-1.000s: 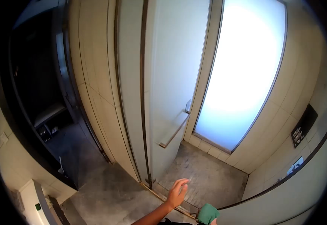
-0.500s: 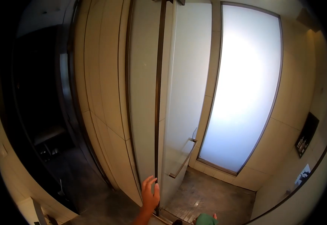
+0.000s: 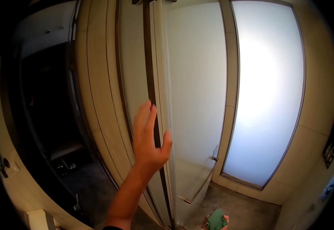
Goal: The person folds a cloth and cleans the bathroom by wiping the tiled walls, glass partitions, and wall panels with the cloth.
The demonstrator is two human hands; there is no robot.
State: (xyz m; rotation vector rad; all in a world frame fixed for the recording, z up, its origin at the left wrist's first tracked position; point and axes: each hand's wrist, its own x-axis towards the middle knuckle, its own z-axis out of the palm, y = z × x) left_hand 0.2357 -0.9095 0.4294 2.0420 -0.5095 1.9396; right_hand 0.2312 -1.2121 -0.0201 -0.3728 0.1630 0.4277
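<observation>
Fingers (image 3: 150, 119) spread on the left hand (image 3: 147, 151), a green cloth (image 3: 216, 220) bunched in the right hand (image 3: 226, 219).
The left hand, holding nothing, is raised at the dark upright strip (image 3: 148, 57) beside the glass door (image 3: 197, 96); whether it touches, I cannot tell. The cloth is low in view, below the door's metal handle (image 3: 202, 187), with the fingers of the right hand closed round it.

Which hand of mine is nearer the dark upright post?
Your left hand: raised before the dark upright post, overlapping it in view, contact unclear. Your right hand is lower, off to the post's right, holding the green cloth.
</observation>
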